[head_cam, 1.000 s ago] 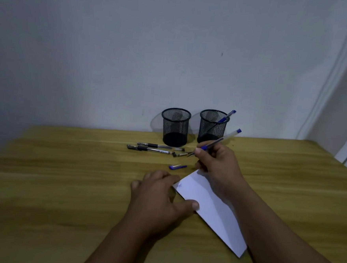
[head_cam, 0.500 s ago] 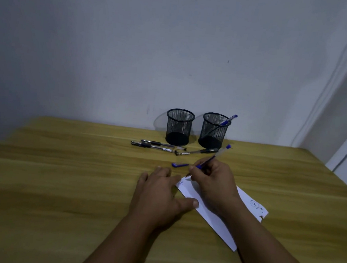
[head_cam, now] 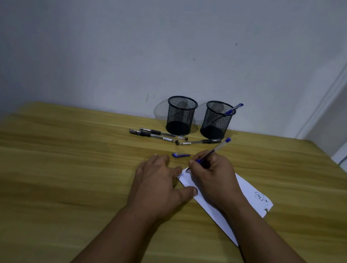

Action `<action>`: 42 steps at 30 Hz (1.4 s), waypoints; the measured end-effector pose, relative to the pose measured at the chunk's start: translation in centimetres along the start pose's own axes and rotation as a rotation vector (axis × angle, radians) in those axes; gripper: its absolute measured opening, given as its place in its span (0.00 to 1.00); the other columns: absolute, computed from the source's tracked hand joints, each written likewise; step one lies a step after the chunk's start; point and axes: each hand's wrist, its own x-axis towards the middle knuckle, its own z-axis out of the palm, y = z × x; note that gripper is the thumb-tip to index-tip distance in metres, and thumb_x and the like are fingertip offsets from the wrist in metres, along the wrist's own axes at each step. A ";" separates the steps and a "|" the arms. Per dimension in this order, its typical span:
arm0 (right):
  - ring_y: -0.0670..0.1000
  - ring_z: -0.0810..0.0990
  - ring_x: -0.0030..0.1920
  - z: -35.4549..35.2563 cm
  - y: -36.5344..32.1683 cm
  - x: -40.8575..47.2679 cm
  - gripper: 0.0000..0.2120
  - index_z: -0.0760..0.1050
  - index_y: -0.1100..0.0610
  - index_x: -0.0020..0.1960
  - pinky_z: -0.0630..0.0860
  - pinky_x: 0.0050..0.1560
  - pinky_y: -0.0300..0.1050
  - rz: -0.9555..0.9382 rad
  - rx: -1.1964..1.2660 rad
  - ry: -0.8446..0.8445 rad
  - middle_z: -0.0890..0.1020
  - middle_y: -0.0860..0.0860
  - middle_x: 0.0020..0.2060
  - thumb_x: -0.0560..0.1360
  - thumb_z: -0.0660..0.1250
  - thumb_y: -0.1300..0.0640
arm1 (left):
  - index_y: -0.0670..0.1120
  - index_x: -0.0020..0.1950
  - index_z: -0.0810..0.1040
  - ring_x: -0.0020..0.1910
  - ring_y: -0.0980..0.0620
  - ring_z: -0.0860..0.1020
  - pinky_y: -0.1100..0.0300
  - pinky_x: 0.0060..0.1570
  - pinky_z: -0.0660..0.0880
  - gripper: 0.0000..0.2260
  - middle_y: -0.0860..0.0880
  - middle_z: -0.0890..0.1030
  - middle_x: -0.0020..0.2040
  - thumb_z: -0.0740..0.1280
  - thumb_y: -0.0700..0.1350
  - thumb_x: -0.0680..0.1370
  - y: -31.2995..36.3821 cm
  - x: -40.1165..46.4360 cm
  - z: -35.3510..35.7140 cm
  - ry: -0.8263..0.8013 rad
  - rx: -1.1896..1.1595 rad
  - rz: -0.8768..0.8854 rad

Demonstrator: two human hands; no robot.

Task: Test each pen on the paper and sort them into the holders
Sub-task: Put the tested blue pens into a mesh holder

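Wood-grain bench (head_cam: 62,175) against plain grey wall (head_cam: 133,46); dim light. Right hand (head_cam: 212,175) pinches blue pen (head_cam: 212,152); left hand (head_cam: 158,183) spread flat on paper (head_cam: 248,190).

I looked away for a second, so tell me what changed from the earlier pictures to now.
The right hand, gripping the blue pen throughout, came down from above the table until the tip met the paper's near corner, where blue marks now show. The left hand stayed flat, pressing the paper's edge. The cap, three black pens and both holders did not move.
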 end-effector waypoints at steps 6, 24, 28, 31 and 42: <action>0.45 0.80 0.34 0.1 -0.1 0.0 0.05 0.80 0.55 0.40 0.78 0.38 0.44 0.003 -0.023 0.000 0.83 0.50 0.33 0.74 0.69 0.59 | 0.59 0.70 0.72 0.78 0.46 0.55 0.49 0.75 0.55 0.31 0.47 0.60 0.78 0.65 0.70 0.70 -0.1 0.1 -0.1 -0.016 0.012 0.005; 0.40 0.78 0.31 0.1 -0.1 0.1 0.05 0.79 0.55 0.39 0.74 0.32 0.33 -0.020 -0.049 -0.009 0.82 0.47 0.30 0.74 0.69 0.60 | 0.60 0.69 0.73 0.77 0.47 0.56 0.47 0.74 0.56 0.31 0.49 0.63 0.77 0.65 0.70 0.69 -0.2 0.4 -0.1 -0.037 0.022 -0.001; 0.42 0.77 0.30 -0.1 -0.1 0.3 0.05 0.80 0.56 0.39 0.74 0.32 0.36 -0.016 -0.052 0.007 0.82 0.51 0.31 0.74 0.69 0.60 | 0.60 0.69 0.74 0.76 0.47 0.59 0.45 0.72 0.59 0.31 0.48 0.65 0.76 0.65 0.71 0.68 -0.2 0.4 -0.1 -0.033 0.015 0.002; 0.42 0.77 0.31 -0.1 -0.1 0.4 0.05 0.80 0.56 0.40 0.73 0.32 0.35 -0.019 -0.070 0.010 0.83 0.51 0.32 0.74 0.69 0.59 | 0.60 0.68 0.74 0.76 0.47 0.59 0.46 0.72 0.59 0.31 0.48 0.65 0.76 0.66 0.70 0.68 -0.2 0.3 -0.1 -0.025 0.009 0.005; 0.43 0.77 0.31 -0.1 -0.1 0.4 0.05 0.80 0.56 0.40 0.74 0.33 0.37 -0.005 -0.062 0.019 0.83 0.52 0.33 0.75 0.69 0.59 | 0.60 0.68 0.74 0.76 0.47 0.59 0.46 0.73 0.59 0.31 0.49 0.65 0.76 0.66 0.70 0.67 -0.2 0.4 -0.2 -0.031 0.004 -0.008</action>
